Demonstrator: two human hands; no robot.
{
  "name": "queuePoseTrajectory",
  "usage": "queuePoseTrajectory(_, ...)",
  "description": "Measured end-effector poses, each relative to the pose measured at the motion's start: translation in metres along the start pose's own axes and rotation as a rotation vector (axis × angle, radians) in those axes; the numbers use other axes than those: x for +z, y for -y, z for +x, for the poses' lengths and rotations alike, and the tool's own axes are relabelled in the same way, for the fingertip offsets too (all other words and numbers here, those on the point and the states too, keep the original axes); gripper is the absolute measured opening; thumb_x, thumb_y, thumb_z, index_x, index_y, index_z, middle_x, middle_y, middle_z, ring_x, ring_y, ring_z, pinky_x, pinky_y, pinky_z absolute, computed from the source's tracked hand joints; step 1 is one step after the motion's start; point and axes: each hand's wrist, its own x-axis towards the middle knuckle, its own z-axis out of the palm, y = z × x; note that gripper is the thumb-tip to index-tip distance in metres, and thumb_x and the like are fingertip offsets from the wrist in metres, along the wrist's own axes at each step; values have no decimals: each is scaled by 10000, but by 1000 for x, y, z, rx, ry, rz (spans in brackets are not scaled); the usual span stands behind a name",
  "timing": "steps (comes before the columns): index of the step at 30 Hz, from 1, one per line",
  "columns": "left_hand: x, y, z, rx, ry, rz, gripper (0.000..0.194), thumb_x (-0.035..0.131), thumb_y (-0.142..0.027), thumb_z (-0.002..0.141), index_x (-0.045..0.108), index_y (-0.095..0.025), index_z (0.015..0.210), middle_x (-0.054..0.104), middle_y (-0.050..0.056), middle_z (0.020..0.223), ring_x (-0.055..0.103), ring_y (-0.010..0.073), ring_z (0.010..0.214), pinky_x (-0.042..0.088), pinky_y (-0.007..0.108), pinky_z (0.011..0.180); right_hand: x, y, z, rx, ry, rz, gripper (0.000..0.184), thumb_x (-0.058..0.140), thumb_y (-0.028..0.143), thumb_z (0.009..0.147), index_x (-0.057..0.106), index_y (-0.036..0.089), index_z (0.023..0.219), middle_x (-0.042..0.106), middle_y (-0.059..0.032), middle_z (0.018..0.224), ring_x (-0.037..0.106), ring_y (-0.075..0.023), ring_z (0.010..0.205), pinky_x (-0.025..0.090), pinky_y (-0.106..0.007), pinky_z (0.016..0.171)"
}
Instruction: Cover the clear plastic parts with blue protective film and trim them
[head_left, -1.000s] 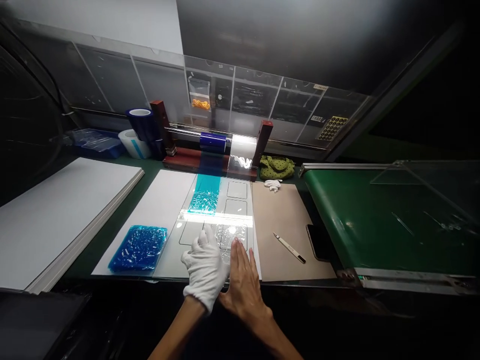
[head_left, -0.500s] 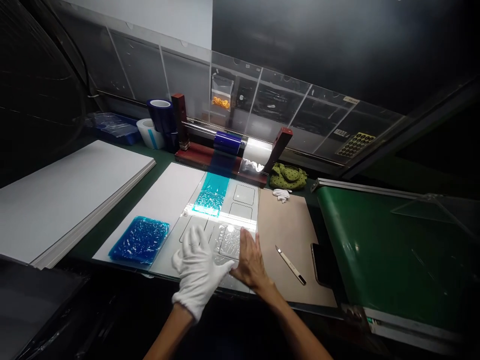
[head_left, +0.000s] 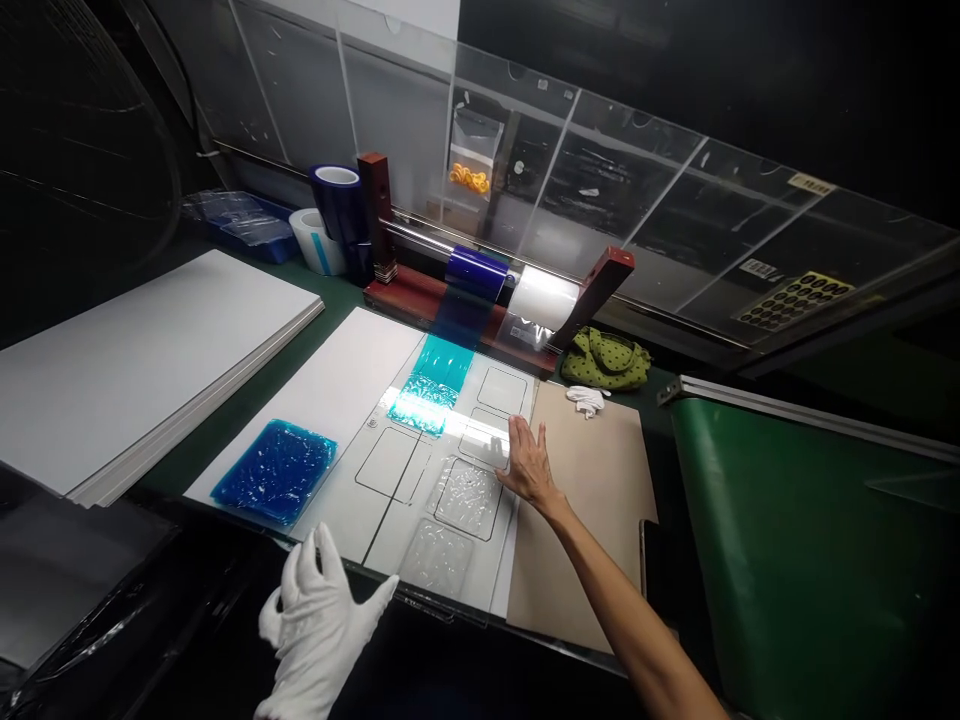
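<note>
My left hand (head_left: 319, 625), in a white glove, hangs past the front edge of a clear panel (head_left: 397, 520) marked with rounded rectangular outlines. It holds nothing, and its fingers are apart. My bare right hand (head_left: 529, 470) lies flat at the panel's right edge, beside a tan sheet (head_left: 577, 500). Just below that hand lies a crinkled clear film piece (head_left: 466, 497), and a second one (head_left: 436, 558) sits nearer the front. A crinkled blue film sheet (head_left: 274, 472) lies to the left, and a teal film strip (head_left: 427, 400) runs down from the roller.
A stack of white boards (head_left: 150, 370) lies at the left. Behind the panel stands a roller rack (head_left: 480, 275) with blue and clear film rolls. A green bag (head_left: 604, 360) and a white cloth (head_left: 586, 400) lie at the back right. A green belt (head_left: 780, 540) runs along the right.
My view has swung and risen. My left hand has drawn back toward me, off the panel. My right hand has moved away from it to the panel's far right edge, uncovering the clear film.
</note>
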Motion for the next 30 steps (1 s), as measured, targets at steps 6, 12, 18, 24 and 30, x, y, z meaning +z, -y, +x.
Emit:
queuePoseTrajectory(6, 17, -3, 4, -39, -15, 33, 1031, 406, -648, 681, 111, 7, 1421, 335, 221, 1388, 275, 319, 1274, 302, 476, 928, 7, 0, 5, -45, -34, 15, 907, 582, 310, 749, 77, -9, 1431, 325, -273, 1411, 232, -351, 1344, 82, -610, 1080)
queuePoseTrajectory(12, 31, -2, 6, -49, -18, 51, 1001, 404, -627, 680, 141, -13, 1425, 342, 209, 1397, 260, 307, 1282, 280, 470, 944, 14, -4, 6, -56, -30, 21, 886, 550, 340, 775, 71, -7, 1435, 314, -272, 1422, 238, -354, 1344, 55, -617, 1079)
queuePoseTrajectory(18, 34, -5, 11, -51, 14, 44, 1011, 412, -627, 689, 105, -19, 1436, 322, 213, 1410, 245, 317, 1291, 277, 463, 951, 16, -8, 12, -66, 7, 25, 907, 531, 363, 785, 20, 1, 1442, 296, -268, 1435, 216, -339, 1357, 16, -624, 1073)
queuePoseTrajectory(24, 35, -15, 24, -60, 78, -31, 1064, 502, -627, 631, 144, -26, 1432, 300, 218, 1428, 234, 333, 1303, 243, 498, 983, 3, -15, 11, -13, -57, 69, 953, 502, 500, 805, -39, 50, 1448, 199, -253, 1479, 142, -362, 1377, 15, -690, 1022)
queuePoseTrajectory(30, 27, -39, 118, -155, 238, -657, 870, 638, -543, 663, 329, -181, 1391, 384, 183, 1384, 351, 377, 1254, 293, 520, 989, -10, -12, -14, 216, -376, 263, 773, 519, 518, 826, 215, 107, 1405, 439, -216, 1326, 370, -321, 1268, 190, -611, 1053)
